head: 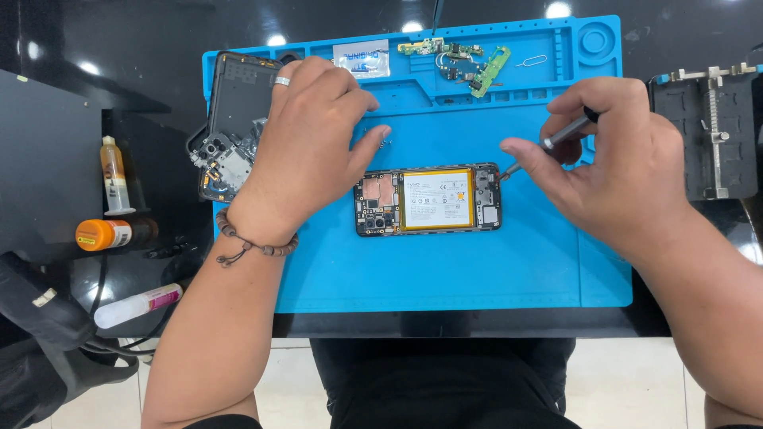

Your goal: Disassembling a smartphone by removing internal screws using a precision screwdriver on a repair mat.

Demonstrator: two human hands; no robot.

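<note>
Head view looks straight down on my two bare hands over a blue work mat (477, 278) that fills the middle of the frame on a glossy black table (119, 32). At the centre of the mat lies an opened phone (427, 200), back cover off, long side running left to right, with its pale battery in the middle and bare circuit boards at both ends. My right hand (616, 171), at right of centre, pinches a slim screwdriver (556, 139) between thumb and forefinger, the other fingers curled round the shaft; the tool slants down to the left and its tip sits at the phone's upper right corner, though I cannot tell whether it touches. My left hand (306, 147), left of centre, hovers palm down with fingers loosely spread and holds nothing; its thumb points toward the phone's upper left corner but stays apart from it. A ring sits on one finger and a bead bracelet (254, 242) circles the wrist. Under that hand, at the mat's upper left, lies a dark phone back frame (230, 119). Small green circuit boards (469, 63) rest in the tray slots along the mat's top edge. At far left stand an orange-capped bottle (107, 233) and a white tube (137, 306); a black metal jig (707, 135) sits at far right.
</note>
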